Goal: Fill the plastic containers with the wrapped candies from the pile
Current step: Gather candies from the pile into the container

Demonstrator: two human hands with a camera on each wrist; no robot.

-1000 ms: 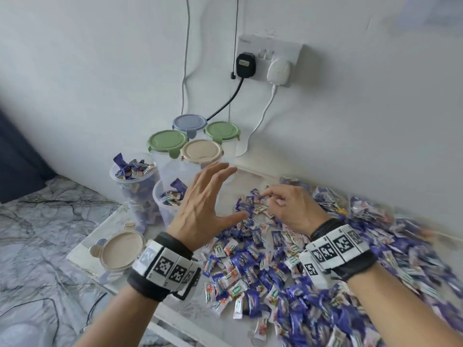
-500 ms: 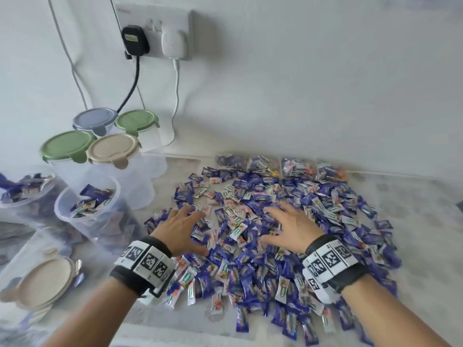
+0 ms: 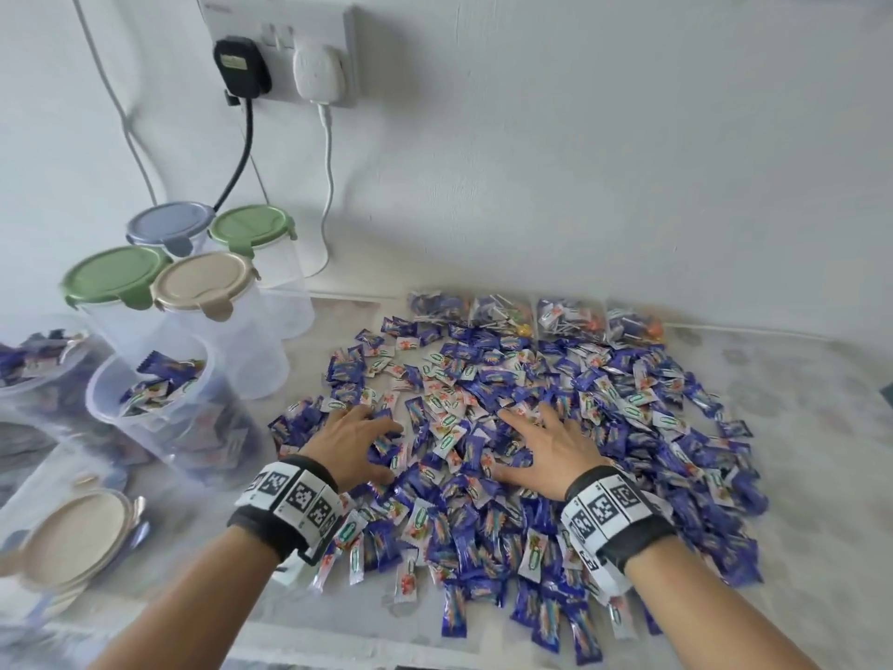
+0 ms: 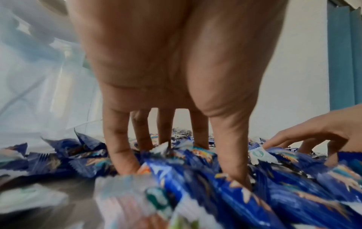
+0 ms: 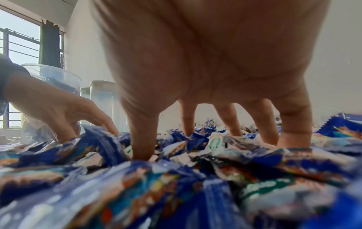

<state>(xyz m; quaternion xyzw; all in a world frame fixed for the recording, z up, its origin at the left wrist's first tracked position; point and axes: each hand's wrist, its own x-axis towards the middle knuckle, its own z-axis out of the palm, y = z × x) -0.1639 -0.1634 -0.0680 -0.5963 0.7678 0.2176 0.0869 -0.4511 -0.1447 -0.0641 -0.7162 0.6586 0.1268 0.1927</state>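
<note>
A wide pile of wrapped candies point(image 3: 507, 427), mostly blue and white, covers the table's middle. My left hand point(image 3: 367, 437) lies on the pile's left part with fingers spread and tips dug among the wrappers point(image 4: 182, 168). My right hand point(image 3: 536, 437) rests palm down on the pile's centre, fingers spread and straight point(image 5: 215, 147). Neither hand holds a candy clear of the pile. Left of my left hand stands an open clear container point(image 3: 203, 427) holding candies. A second open container point(image 3: 29, 403), heaped with candies, sits at the far left edge.
Several lidded clear containers stand at the back left: green lids point(image 3: 113, 275), a beige lid point(image 3: 203, 282), a blue lid point(image 3: 169, 222). A loose beige lid point(image 3: 72, 539) lies at the front left. Clear bags of sweets point(image 3: 531, 314) line the wall. Plugs and cables point(image 3: 241, 137) hang above.
My left hand came down from near the open containers onto the pile. My right hand moved to the pile's centre and spread flat. The head view swung right over the candies.
</note>
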